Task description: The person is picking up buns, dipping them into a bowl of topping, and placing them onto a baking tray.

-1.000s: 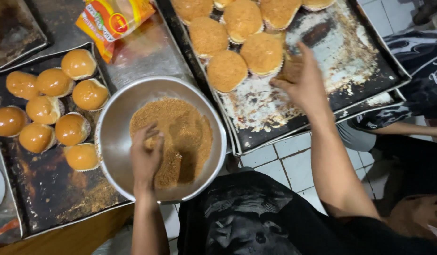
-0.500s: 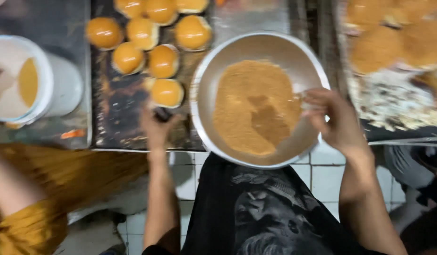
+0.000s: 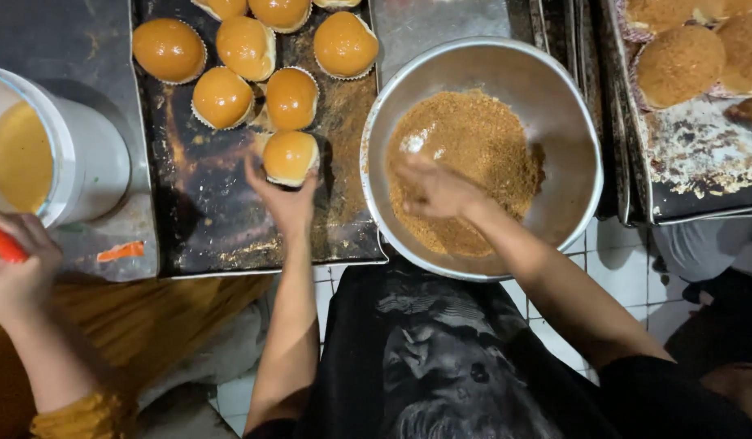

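While the left hand cups the nearest bun, the right hand rests loosely spread in the crumbs; coating step, judged: bun needs lifting into the bowl.

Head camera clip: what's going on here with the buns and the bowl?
The person's left hand grips a glazed golden-brown bun on the dark scorched baking tray, beside more such buns. Their right hand is down in the round metal bowl of brown crumbs. Crumb-coated buns lie on another tray at right. At left, another person's hand holds something red near a white bucket of yellowish liquid.
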